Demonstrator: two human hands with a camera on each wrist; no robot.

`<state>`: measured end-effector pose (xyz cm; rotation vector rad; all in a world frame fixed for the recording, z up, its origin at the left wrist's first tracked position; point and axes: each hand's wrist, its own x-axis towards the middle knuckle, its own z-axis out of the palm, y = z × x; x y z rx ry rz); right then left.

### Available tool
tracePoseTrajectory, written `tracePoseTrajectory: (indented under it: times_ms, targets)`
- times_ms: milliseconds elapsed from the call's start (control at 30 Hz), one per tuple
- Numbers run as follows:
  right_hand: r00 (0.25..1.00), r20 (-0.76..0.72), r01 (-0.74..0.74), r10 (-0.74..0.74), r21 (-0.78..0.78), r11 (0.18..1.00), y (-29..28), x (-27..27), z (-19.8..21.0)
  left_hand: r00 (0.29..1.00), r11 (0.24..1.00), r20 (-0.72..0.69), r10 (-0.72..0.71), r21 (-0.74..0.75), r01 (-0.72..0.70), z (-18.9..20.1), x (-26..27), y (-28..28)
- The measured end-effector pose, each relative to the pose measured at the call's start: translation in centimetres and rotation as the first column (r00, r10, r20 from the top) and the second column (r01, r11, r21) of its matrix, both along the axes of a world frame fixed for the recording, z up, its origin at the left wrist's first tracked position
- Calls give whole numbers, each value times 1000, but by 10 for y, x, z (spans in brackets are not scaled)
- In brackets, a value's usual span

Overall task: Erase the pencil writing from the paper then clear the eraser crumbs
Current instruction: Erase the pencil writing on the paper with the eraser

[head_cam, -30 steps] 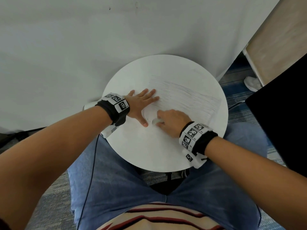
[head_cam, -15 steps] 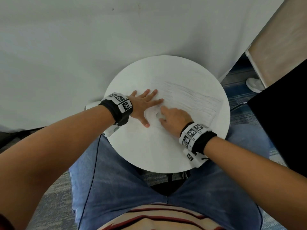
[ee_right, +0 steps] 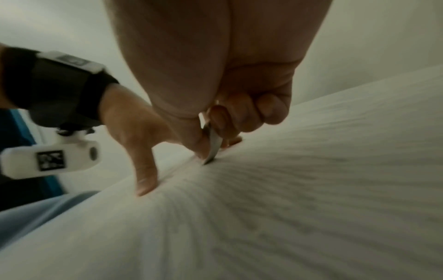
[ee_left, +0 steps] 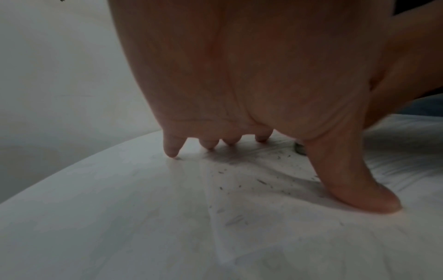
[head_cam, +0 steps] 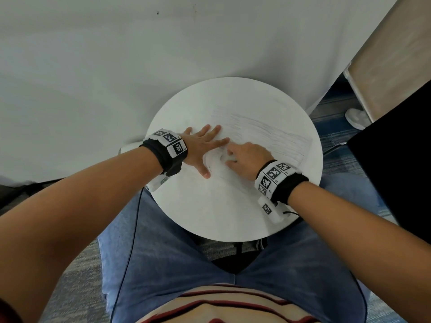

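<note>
White paper [head_cam: 263, 138] — left hand [head_cam: 200, 148] flat; right hand [head_cam: 247, 157] pinches eraser [ee_right: 213, 147].

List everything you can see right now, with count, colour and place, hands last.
table: one, white, round, over the person's lap
paper: one sheet, white with grey pencil lines, on the table's far right part
eraser: one, pale, pinched in the right hand, tip on the paper
eraser crumbs: many, dark specks, on the paper by the left thumb
wall: one, white, behind the table
shoe: one, white, on the floor at far right
left hand: fingers spread, pressing the paper flat
right hand: curled round the eraser, beside the left hand
</note>
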<state>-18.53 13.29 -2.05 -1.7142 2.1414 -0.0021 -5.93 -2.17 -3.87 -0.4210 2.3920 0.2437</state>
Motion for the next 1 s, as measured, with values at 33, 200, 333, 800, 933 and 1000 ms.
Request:
tracePoseTrajectory:
  times_ms: [33, 200, 333, 800, 933, 1000]
  targets:
    - [999, -37, 28, -28, -11, 1000, 0, -2, 0, 1000, 1000, -1, 4, 1, -4, 1, 0, 0]
    - [987, 75, -146, 141, 75, 986, 17, 22, -4, 1000, 1000, 13, -5, -10, 5, 2, -2, 3]
    - [1000, 12, 10, -10, 21, 1000, 7, 1, -1, 1000, 1000, 5, 11, 2, -11, 3, 0, 3]
    - [978, -16, -204, 206, 80, 976, 21, 27, 0, 1000, 1000, 24, 6, 3, -6, 3, -1, 3]
    - [994, -80, -73, 74, 19, 997, 9, 4, 6, 1000, 1000, 9, 9, 11, -9, 2, -1, 2]
    - [986, -145, -82, 80, -4, 997, 12, 8, 5, 1000, 1000, 8, 13, 12, -14, 2, 0, 1]
